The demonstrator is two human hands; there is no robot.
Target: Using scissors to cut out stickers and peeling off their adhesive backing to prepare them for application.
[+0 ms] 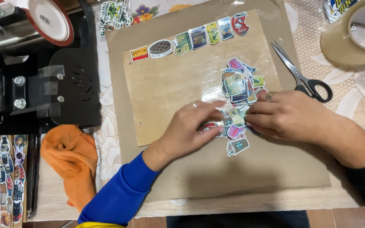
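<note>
Both hands work at a heap of cut-out stickers point(238, 90) lying on a board point(165, 84) that rests on a cardboard sheet point(233, 169) in the middle of the desk point(360, 105). The left hand point(191, 126), in a blue sleeve, lies flat with fingers spread, pressing on the near-left edge of the heap, gripping nothing. The right hand point(290, 114) comes in from the right with its fingers curled at the heap's near side; it seems to pinch one sticker, though which one cannot be told. A row of stickers point(191, 40) lies set out along the far edge of the board. To do this well, the flat hand should hold the heap steady while the other slides a single piece free with the fingertips, lifting by an edge so that neighbours do not cling or crease. Scissors point(303, 76) lie just right of the board, a tape roll point(351, 38) at the far right corner, an orange cloth point(72, 156) near the left, a black press point(34, 63) at the far left, and a sticker sheet point(1, 177) at the near left corner.
</note>
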